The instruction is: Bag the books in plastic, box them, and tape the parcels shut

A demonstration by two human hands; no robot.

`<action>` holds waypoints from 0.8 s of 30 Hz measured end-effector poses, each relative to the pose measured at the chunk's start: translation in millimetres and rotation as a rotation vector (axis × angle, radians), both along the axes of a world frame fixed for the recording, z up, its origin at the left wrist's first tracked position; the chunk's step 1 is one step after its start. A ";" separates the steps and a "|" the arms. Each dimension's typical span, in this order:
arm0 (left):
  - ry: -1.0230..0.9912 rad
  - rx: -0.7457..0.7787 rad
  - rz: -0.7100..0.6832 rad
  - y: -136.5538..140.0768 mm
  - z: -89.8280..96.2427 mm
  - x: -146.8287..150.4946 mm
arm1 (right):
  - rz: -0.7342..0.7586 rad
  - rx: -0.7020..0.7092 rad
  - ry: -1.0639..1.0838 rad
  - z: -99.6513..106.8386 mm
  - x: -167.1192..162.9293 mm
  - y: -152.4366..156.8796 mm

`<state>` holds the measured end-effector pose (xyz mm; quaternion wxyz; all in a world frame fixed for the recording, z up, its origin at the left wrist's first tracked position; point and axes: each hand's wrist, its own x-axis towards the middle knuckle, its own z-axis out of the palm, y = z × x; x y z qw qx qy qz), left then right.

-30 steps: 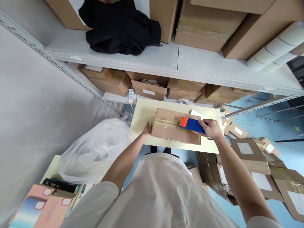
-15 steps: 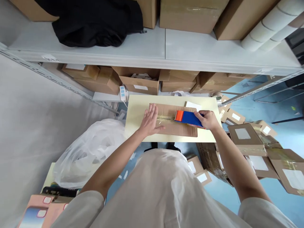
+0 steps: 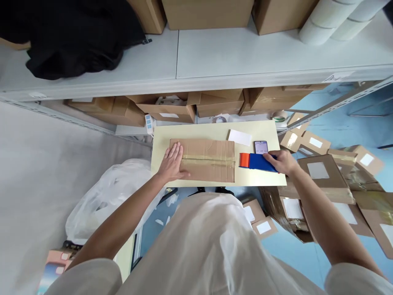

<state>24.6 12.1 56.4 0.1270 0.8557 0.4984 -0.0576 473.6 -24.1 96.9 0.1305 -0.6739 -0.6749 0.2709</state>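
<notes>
Along the desk's (image 3: 199, 131) front edge, the cardboard box (image 3: 208, 164) is touched by the outspread left hand (image 3: 172, 164). Near the right edge, the tape dispenser (image 3: 260, 162) is clasped by the right hand (image 3: 281, 161).

A bare strip of the bench (image 3: 193, 132) runs behind the carton (image 3: 208, 160), open to a hand from the left end up to the white pad (image 3: 240, 137); the left hand (image 3: 174, 166) lies flat across the carton's left end, blocking that side; only a narrow gap parts the carton from the tape dispenser (image 3: 260, 162) in the right hand (image 3: 282, 162); the phone (image 3: 260, 147) crowds the space just behind it; beyond, the grey shelf (image 3: 215, 57) bars high reaches.
</notes>
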 end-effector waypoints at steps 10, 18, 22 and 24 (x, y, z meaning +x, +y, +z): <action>-0.099 -0.095 -0.051 -24.2 8.6 123.7 | 0.095 0.025 0.295 -55.9 -58.0 38.3; -0.095 -0.165 0.014 -18.9 9.9 124.5 | 0.118 -0.087 0.418 -84.1 -29.1 27.5; -0.039 -0.209 0.023 -19.0 21.3 136.2 | 0.102 -0.138 0.103 -69.0 -23.8 24.8; 0.073 -0.208 0.042 -19.9 26.2 150.7 | 0.107 -0.170 -0.113 -52.5 -59.3 30.3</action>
